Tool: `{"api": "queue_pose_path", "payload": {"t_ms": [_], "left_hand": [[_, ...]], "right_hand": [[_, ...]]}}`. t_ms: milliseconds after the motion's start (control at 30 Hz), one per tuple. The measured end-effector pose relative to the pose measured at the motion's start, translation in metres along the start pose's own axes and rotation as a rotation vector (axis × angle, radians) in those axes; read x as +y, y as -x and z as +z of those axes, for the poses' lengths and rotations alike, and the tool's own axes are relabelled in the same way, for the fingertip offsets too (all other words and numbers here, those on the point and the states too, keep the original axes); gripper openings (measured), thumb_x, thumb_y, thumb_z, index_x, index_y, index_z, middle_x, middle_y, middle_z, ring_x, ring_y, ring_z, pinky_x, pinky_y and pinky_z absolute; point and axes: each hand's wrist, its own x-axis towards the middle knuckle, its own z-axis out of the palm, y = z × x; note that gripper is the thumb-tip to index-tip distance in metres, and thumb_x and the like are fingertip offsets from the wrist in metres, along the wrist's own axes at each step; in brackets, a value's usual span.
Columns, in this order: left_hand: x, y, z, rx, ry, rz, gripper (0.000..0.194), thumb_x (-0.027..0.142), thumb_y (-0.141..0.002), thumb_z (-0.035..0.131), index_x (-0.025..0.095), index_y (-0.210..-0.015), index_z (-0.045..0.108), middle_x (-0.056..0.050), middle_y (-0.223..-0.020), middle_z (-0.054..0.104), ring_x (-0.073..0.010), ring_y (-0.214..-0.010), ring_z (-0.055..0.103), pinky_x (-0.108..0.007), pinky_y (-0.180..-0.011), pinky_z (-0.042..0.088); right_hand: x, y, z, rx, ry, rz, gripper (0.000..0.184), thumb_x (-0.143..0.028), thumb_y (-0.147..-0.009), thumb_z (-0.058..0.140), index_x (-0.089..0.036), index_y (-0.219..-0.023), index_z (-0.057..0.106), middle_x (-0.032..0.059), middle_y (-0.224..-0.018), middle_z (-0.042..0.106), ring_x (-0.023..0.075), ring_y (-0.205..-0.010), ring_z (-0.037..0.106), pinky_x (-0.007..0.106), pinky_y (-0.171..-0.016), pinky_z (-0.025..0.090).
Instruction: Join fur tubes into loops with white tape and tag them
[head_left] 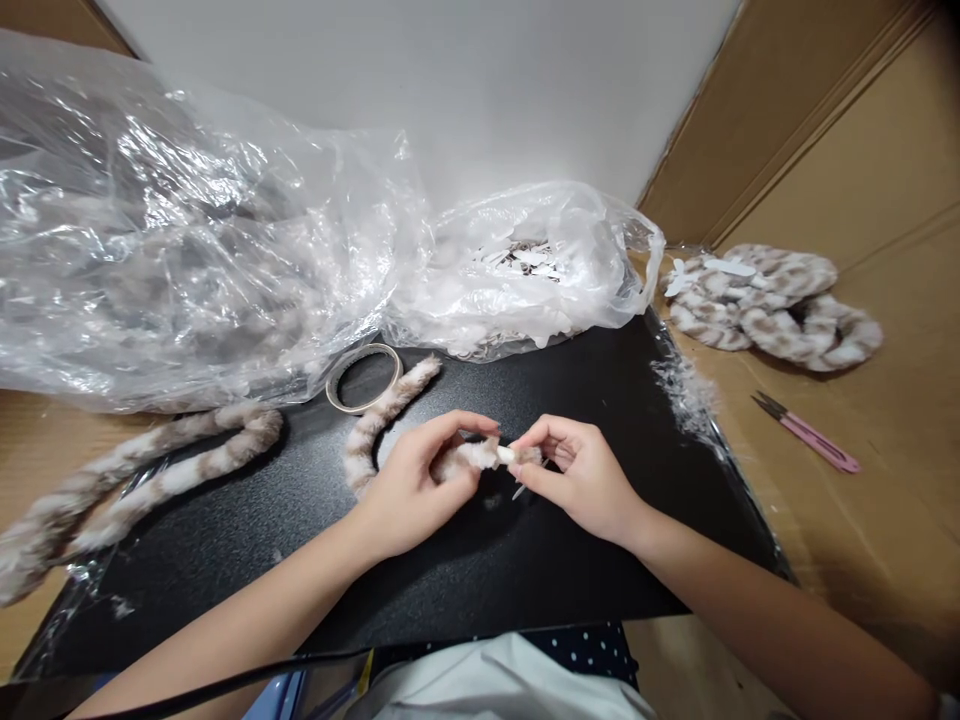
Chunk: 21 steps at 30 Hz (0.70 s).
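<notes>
Hands, L [405, 490] & R [596, 485], both pinching 1 furry strip [463, 459], nr 1 tape roll [331, 385]

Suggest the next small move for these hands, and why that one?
I'd ease the right hand's fingertips slightly aside while the left hand steadies the furry strip: both pinch close together at the pale part, and the fingers partly hide it.

The left hand [409, 485] and right hand [589, 480] pinch a furry strip [367, 440] at its end, over a black table [525, 570]; a tape roll [330, 390] lies just beside the strip, plastic bags stand behind, and pink-handled snips [817, 440] lie on cardboard at the right, near furry loops [787, 310]
</notes>
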Motion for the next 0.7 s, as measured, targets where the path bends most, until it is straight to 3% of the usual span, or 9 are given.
{"api": "queue_pose_path", "payload": {"t_ms": [100,167,233,333,433,533,700], "left_hand": [[-0.0001,-0.0051,-0.0034,-0.116,0.373,-0.354,0.027,0.036,-0.081,0.051,0.015,-0.082,0.066,-0.005,-0.078,0.070,-0.0146,-0.068,0.059,-0.023,-0.061,0.044],[-0.0012,-0.0067,-0.0048,-0.285,0.508,-0.539,0.042,0.048,-0.085,0.048,0.013,-0.071,0.067,-0.007,-0.067,0.069,-0.0146,-0.063,0.059,-0.022,-0.058,0.042],[-0.0023,-0.0064,-0.0056,-0.457,0.584,-0.637,0.049,0.055,-0.083,0.053,0.011,-0.069,0.070,-0.007,-0.061,0.068,-0.0129,-0.057,0.055,-0.021,-0.053,0.039],[-0.0035,-0.0048,-0.0063,-0.504,0.665,-0.668,0.039,0.050,-0.073,0.070,0.011,-0.071,0.072,-0.005,-0.061,0.068,-0.0100,-0.054,0.052,-0.019,-0.051,0.037],[-0.0038,-0.0047,-0.0061,-0.349,0.644,-0.635,0.028,0.040,-0.064,0.080,0.013,-0.068,0.070,-0.001,-0.061,0.064,-0.0080,-0.054,0.050,-0.017,-0.053,0.036],[-0.0032,-0.0055,-0.0047,-0.244,0.509,-0.517,0.022,0.033,-0.066,0.078,0.014,-0.064,0.070,0.001,-0.059,0.060,-0.0073,-0.056,0.049,-0.017,-0.054,0.036],[-0.0022,-0.0049,-0.0035,-0.247,0.379,-0.416,0.013,0.027,-0.070,0.070,0.015,-0.065,0.072,-0.001,-0.061,0.063,-0.0097,-0.058,0.052,-0.020,-0.057,0.039]], "right_hand": [[-0.0005,0.0018,-0.0022,-0.021,0.128,-0.208,0.008,-0.011,-0.072,0.066,-0.017,-0.077,0.065,0.0026,-0.074,0.070,0.0134,-0.066,0.064,0.026,-0.063,0.049],[-0.0015,0.0024,-0.0033,-0.059,0.191,-0.412,0.014,-0.006,-0.072,0.062,-0.017,-0.080,0.065,0.0038,-0.078,0.071,0.0139,-0.069,0.065,0.026,-0.064,0.051],[-0.0021,0.0021,-0.0041,-0.093,0.245,-0.621,0.019,-0.003,-0.074,0.059,-0.018,-0.085,0.065,0.0042,-0.078,0.071,0.0142,-0.071,0.066,0.027,-0.066,0.052],[-0.0005,0.0002,-0.0054,-0.116,0.323,-0.819,0.022,-0.002,-0.077,0.057,-0.019,-0.089,0.064,0.0040,-0.077,0.070,0.0142,-0.073,0.066,0.029,-0.070,0.053],[0.0031,-0.0016,-0.0064,-0.139,0.364,-0.866,0.021,-0.002,-0.078,0.058,-0.018,-0.090,0.064,0.0042,-0.076,0.070,0.0142,-0.072,0.066,0.031,-0.070,0.053],[0.0046,-0.0019,-0.0065,-0.168,0.343,-0.854,0.020,-0.001,-0.077,0.058,-0.017,-0.089,0.064,0.0040,-0.074,0.069,0.0142,-0.071,0.065,0.030,-0.071,0.052],[-0.0003,0.0008,-0.0063,-0.243,0.306,-0.661,0.020,-0.004,-0.076,0.056,-0.018,-0.087,0.065,0.0045,-0.075,0.069,0.0148,-0.069,0.063,0.028,-0.068,0.052]]}}
